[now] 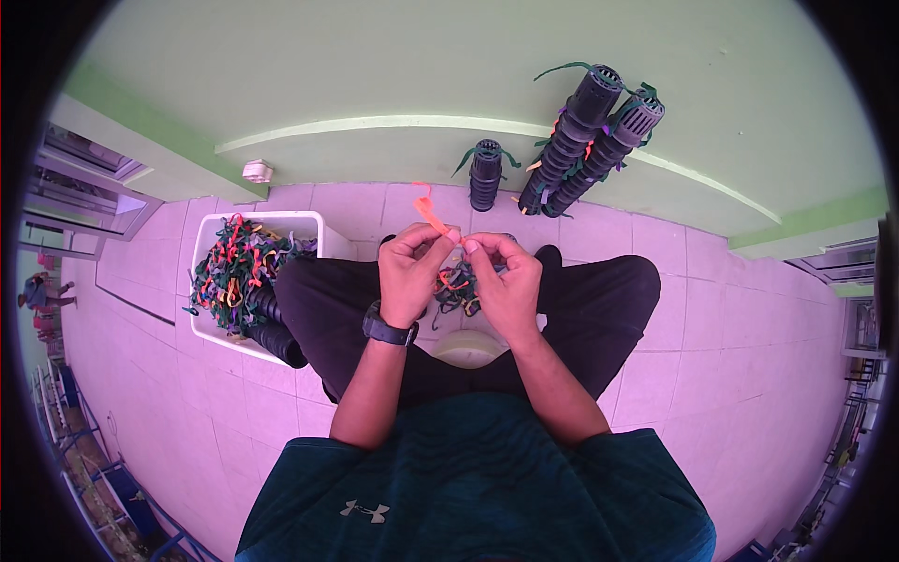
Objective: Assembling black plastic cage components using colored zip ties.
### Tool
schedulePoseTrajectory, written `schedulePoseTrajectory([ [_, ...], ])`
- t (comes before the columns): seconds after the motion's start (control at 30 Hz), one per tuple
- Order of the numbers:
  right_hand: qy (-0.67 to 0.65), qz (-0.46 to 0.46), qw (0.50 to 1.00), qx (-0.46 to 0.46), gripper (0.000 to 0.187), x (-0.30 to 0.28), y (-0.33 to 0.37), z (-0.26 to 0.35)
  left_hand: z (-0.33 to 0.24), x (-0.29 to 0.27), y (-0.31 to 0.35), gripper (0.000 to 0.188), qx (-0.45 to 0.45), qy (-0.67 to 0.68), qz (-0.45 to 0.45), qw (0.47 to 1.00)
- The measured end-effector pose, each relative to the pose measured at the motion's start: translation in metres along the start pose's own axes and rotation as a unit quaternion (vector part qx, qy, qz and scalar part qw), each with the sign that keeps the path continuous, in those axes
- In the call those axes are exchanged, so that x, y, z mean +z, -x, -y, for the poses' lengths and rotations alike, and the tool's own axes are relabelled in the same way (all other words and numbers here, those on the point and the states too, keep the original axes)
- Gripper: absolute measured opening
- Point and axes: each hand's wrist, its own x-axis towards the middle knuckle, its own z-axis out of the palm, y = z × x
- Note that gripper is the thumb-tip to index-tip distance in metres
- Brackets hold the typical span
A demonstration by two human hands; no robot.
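A bright orange strip [430, 214] of ribbon or cloth is pinched between my two hands, its loose end sticking up past the fingers. My left hand [409, 270], below which a dark watch sits on the wrist, closes thumb and fingers on the strip. Right beside it, my right hand [508, 281] pinches the same orange piece near its lower end. Whether the strip is knotted there is too small to tell. Under the hands, between my knees, lies a tangle of coloured strips [458, 292], partly hidden by the fingers.
On my left, a white bin [302, 216] holds a heap of mixed strips [232, 272] and stacked black cups [278, 343]. Against the wall stand two tall stacks of black slotted cups [571, 140] and one short stack [485, 176]. A pale round object [468, 347] sits between my thighs.
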Motion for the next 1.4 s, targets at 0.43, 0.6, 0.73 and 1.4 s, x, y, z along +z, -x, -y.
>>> schedulePoseTrajectory([
  [0.43, -0.118, -0.014, 0.993, 0.025, 0.016, 0.003, 0.0, -0.009, 0.015, 0.006, 0.002, 0.02, -0.136, 0.128, 0.056, 0.981],
  [0.6, 0.012, -0.017, 0.999, 0.031, 0.015, -0.006, 0.004, -0.008, 0.017, -0.002, -0.013, 0.023, -0.117, 0.252, -0.104, 0.955],
  [0.73, -0.055, -0.031, 0.997, 0.042, 0.015, -0.011, 0.004, -0.024, 0.022, -0.028, -0.018, 0.052, -0.245, 0.162, 0.094, 0.952],
  [1.4, -0.13, 0.018, 0.975, 0.177, 0.021, -0.04, 0.017, -0.052, 0.055, 0.001, 0.004, 0.058, -0.342, 0.086, 0.127, 0.927],
])
